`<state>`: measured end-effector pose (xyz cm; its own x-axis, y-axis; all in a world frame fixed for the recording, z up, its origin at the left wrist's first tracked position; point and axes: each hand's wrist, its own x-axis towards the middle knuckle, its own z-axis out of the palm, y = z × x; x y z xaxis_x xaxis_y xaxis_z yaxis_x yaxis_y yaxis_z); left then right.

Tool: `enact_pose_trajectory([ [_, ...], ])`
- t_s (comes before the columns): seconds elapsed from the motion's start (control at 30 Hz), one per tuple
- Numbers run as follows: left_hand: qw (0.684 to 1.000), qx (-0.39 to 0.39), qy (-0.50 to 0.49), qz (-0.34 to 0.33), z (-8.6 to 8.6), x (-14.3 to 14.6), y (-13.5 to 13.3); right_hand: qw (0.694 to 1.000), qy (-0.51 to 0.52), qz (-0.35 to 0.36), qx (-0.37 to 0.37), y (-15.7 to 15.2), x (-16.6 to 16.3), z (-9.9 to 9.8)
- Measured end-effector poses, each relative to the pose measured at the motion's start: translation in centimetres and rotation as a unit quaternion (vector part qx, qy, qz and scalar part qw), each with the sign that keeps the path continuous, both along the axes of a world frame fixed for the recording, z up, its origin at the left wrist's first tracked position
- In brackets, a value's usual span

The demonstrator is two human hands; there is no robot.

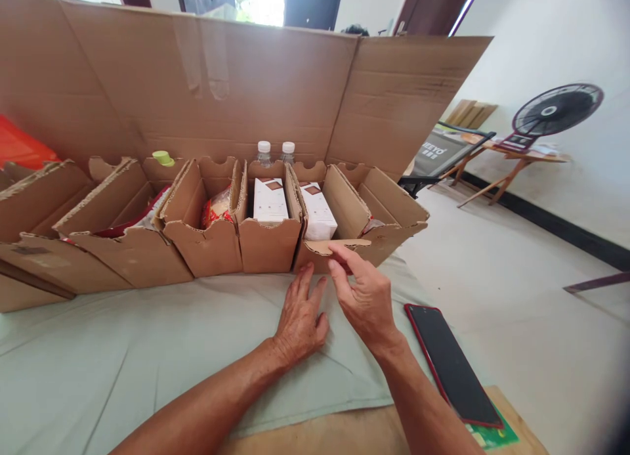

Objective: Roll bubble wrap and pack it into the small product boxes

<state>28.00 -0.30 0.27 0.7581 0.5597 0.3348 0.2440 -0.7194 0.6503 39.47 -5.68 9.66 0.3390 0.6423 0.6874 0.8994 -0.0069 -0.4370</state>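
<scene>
A cardboard box [339, 209] stands in a row of similar boxes, its front edge bent toward me as a flap [344, 244]. My right hand [363, 294] is at this flap, its thumb and curled fingers closed on the edge. Beside it my left hand [302, 317] rests on the pale green cloth [207, 350], fingers spread, fingertips near the foot of the box front. Inside the box, toward its left side, is a white carton [317, 211] with a brown design. A matching white carton [270, 200] stands in the neighbouring box to the left.
Other boxes hold a red-and-clear packet [217, 207] and a red-and-white bag [140, 218]. Two white-capped bottles [264, 153] stand behind, before a tall cardboard screen [275, 87]. A red-edged phone [451, 363] lies right of my right arm. A fan [556, 110] stands farther right.
</scene>
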Motion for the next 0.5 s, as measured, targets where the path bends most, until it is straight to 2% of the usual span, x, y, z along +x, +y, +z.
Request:
enact_pose_trajectory([
  [0.13,1.0,-0.011,-0.002,-0.005,-0.1,0.1,0.1,1.0,0.019,0.003,0.005,0.4,0.3,-0.2],
  [0.5,0.998,-0.059,-0.004,-0.005,0.2,0.2,0.5,0.999,0.04,-0.03,0.004,3.3,1.3,1.3],
])
